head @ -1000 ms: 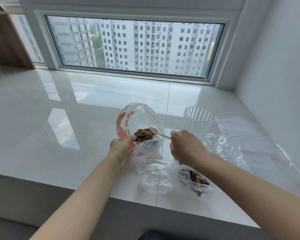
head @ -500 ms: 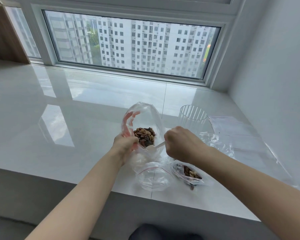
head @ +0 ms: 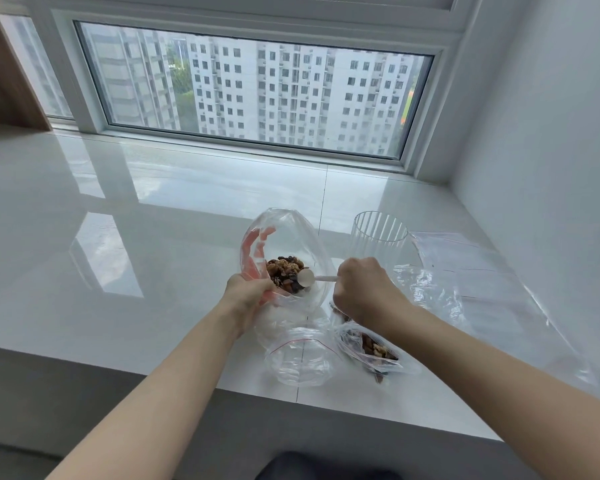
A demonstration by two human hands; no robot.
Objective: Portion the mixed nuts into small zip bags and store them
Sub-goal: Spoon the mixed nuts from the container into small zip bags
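Between my hands, the big bag point(head: 288, 258) holds mixed nuts point(head: 284, 270); my left hand point(head: 248, 296) grips its rim, my right hand point(head: 364, 289) holds the spoon point(head: 314, 278). Below right, a small zip bag point(head: 371, 348) holds nuts.

A glossy white sill point(head: 153, 237) bears zip bags point(head: 298, 358), a ribbed glass point(head: 378, 237) and plastic sheets point(head: 482, 271).

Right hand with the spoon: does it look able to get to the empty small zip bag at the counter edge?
Probably yes. The empty small zip bag lies just below the right hand, mouth open, nothing between them; the spoon only needs lifting out of the big bag.
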